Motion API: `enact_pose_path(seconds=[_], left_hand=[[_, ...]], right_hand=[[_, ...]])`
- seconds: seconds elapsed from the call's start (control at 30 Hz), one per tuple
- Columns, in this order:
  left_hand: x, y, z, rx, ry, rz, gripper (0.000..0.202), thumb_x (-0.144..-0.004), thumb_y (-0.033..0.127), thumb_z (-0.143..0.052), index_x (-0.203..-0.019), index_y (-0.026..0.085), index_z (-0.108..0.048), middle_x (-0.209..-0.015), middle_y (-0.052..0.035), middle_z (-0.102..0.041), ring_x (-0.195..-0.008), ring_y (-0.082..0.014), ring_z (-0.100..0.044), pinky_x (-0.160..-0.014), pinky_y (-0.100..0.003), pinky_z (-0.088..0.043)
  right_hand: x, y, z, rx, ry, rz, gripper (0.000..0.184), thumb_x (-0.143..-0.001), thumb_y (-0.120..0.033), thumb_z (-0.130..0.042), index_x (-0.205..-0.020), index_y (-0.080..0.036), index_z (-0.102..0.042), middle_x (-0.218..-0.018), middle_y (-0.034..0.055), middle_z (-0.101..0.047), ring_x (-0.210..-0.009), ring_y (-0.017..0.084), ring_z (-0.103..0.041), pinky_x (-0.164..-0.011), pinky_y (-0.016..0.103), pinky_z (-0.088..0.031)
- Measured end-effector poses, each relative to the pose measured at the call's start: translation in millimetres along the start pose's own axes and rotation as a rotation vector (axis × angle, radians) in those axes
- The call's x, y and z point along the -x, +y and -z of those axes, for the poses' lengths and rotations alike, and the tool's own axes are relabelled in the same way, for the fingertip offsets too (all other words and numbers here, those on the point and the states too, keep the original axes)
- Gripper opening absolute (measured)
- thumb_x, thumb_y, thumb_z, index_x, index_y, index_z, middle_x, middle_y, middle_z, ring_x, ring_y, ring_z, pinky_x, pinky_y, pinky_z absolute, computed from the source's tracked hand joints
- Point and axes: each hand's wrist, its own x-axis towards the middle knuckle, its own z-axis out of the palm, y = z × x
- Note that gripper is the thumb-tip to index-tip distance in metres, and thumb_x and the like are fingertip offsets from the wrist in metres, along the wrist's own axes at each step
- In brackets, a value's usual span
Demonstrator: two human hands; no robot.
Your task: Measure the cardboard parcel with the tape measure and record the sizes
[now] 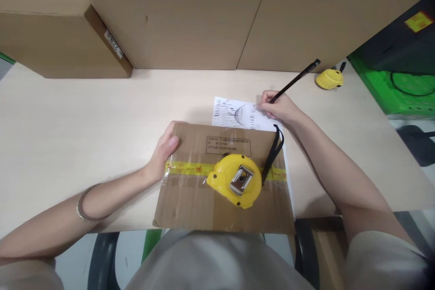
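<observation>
My right hand (pixel 278 106) is closed round a black pen (pixel 295 80), its tip resting on a white sheet of paper (pixel 238 115) covered with ink marks. My left hand (pixel 163 152) grips the left edge of a flat brown cardboard box (pixel 190 195) sealed with yellow tape, thumb on top. A yellow tape measure (pixel 236 180) with a metal clip and black strap lies on the box's lid. The paper lies partly under the box's far edge.
Large cardboard boxes (pixel 176 13) stand along the back of the pale table (pixel 68 118). A second yellow tape measure (pixel 329 79) sits at the back right. A green and black object (pixel 401 81) is beyond the table's right edge.
</observation>
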Motion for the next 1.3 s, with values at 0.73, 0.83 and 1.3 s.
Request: enact_pose_path(seconds=[0.73, 0.83, 1.3], left_hand=[[10, 17, 15.4, -0.33, -0.133, -0.308, 0.046, -0.114, 0.055, -0.043, -0.12, 0.036, -0.085, -0.165, -0.0025, -0.06, -0.157, -0.033, -0.052, -0.129, -0.058, -0.047], [10, 13, 13.5, -0.234, -0.134, -0.206, 0.059, -0.114, 0.063, -0.032, -0.116, 0.036, -0.085, -0.169, 0.0002, -0.055, -0.157, -0.0335, -0.051, -0.129, -0.06, -0.048], [4, 4, 8.8, -0.1, -0.13, -0.215, 0.064, -0.11, 0.074, -0.032, -0.113, 0.033, -0.081, -0.152, 0.0006, -0.07, -0.154, -0.0318, -0.056, -0.141, -0.059, -0.032]], right_hand=[[157, -119, -18, 0.566, 0.07, 0.691, 0.063, -0.106, -0.067, -0.053, -0.127, -0.011, -0.073, -0.121, 0.0203, -0.078, -0.104, 0.034, -0.073, -0.086, 0.05, -0.059], [174, -118, -38, 0.505, -0.023, 0.709, 0.066, -0.089, -0.07, -0.078, -0.123, -0.015, -0.069, -0.124, 0.02, -0.078, -0.114, 0.038, -0.075, -0.097, 0.056, -0.061], [105, -175, -68, -0.574, -0.571, 0.08, 0.042, -0.094, -0.048, -0.076, -0.122, -0.026, -0.056, -0.076, -0.007, -0.066, -0.039, 0.007, -0.042, -0.037, 0.023, -0.029]])
